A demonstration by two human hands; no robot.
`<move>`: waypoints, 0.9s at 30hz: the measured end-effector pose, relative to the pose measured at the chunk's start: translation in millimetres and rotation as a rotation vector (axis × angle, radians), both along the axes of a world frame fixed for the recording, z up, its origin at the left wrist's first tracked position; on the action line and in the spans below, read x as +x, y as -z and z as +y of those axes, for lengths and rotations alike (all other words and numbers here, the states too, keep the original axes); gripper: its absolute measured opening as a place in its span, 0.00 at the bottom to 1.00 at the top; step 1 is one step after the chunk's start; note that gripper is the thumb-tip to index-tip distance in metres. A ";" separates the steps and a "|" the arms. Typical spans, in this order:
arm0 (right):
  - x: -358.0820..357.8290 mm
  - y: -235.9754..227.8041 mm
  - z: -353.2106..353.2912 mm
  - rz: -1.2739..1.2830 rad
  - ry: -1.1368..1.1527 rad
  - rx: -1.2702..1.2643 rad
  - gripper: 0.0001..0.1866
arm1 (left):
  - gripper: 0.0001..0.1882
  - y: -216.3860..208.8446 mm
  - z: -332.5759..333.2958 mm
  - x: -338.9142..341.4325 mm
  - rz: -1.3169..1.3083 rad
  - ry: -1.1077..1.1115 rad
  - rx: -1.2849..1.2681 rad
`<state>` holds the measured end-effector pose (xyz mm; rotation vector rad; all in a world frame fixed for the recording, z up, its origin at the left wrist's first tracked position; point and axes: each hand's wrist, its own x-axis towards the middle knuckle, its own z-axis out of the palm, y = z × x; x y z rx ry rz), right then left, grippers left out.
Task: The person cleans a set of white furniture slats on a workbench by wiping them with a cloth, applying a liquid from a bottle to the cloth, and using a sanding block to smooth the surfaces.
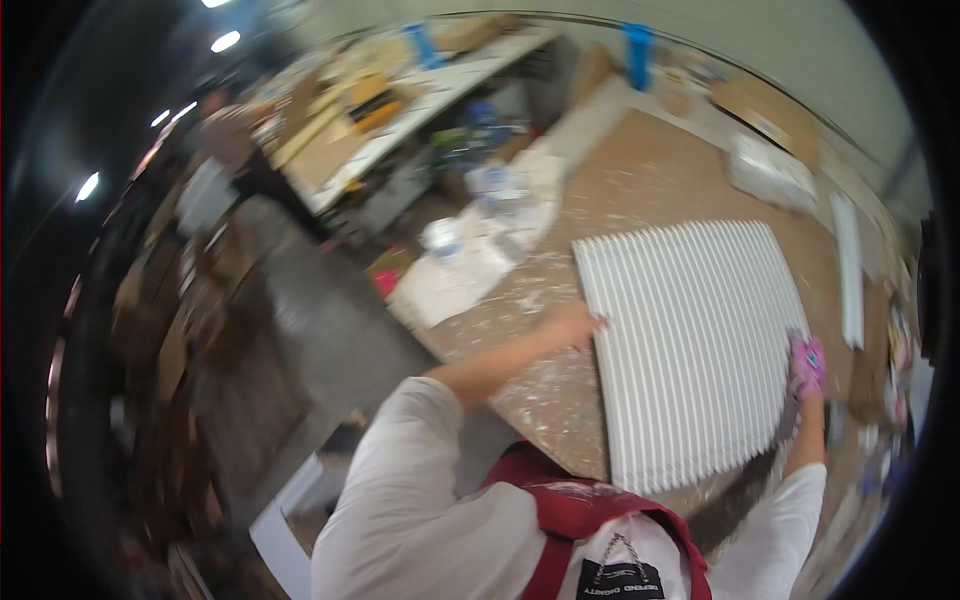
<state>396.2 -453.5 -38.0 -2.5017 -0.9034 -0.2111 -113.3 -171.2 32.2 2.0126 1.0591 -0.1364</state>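
Observation:
A white ribbed panel (695, 350), with many narrow parallel ridges, lies over the worktable in front of me. My bare left hand (573, 326) is closed at its left edge, fingertips touching the rim. At the opposite edge, my right hand (807, 366), in a pink and grey glove, grips the panel's side. The fingers beneath the panel are hidden. Part of the near right corner seems to stand off the table, with dark shadow below it.
The brown worktable (640, 180) is speckled with white marks. A plastic-wrapped white bundle (770, 173) and a long white strip (848, 270) lie beyond the panel. Whitish cloth (465, 275) with tubs covers the left side. A person (270, 185) stands far left, near another bench (430, 95).

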 end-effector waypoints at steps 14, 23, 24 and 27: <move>-361.7 -111.8 -88.4 1.521 0.357 1.039 0.29 | 0.30 -38.1 144.5 250.1 -0.078 0.508 0.378; -439.6 -130.5 26.0 1.642 0.291 1.047 0.20 | 0.31 -43.4 85.6 403.8 -0.184 0.652 0.573; -441.1 -125.1 37.3 1.683 0.196 1.165 0.21 | 0.32 -38.8 86.2 412.7 -0.206 0.671 0.583; -437.8 -120.3 58.6 1.801 0.081 1.255 0.20 | 0.32 -29.0 90.5 430.0 -0.274 0.704 0.625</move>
